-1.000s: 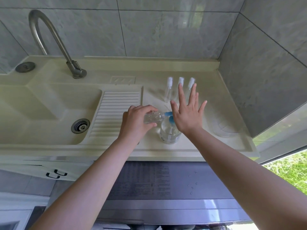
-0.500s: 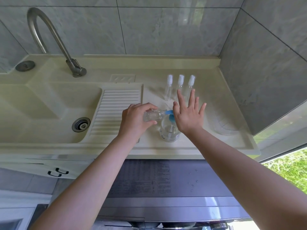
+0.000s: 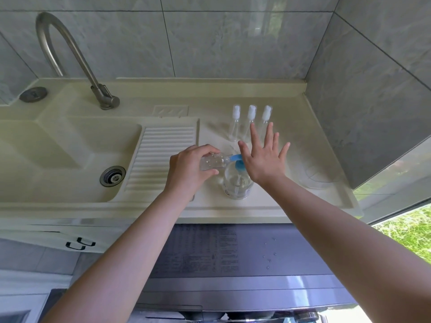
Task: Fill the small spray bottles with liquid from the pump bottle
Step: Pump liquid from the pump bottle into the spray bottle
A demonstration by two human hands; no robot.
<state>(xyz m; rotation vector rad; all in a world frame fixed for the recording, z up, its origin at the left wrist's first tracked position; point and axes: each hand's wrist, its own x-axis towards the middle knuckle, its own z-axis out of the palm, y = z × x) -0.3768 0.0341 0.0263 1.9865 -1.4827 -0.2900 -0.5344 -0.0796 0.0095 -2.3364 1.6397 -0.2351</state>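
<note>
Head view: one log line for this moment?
left hand: holds small clear bottle at blue pump spout | right hand: flat, pressing pump

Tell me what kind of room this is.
Likely a laundry or utility corner: a cream moulded sink with a ribbed built-in washboard, a curved steel tap, grey wall tiles, and apparently an appliance under the counter.

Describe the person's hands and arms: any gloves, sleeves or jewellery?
Both are bare. The left hand and right hand wear no gloves, and no rings, watch or bracelet show. Both forearms are uncovered to the picture's edge, with no sleeve in view.
</note>
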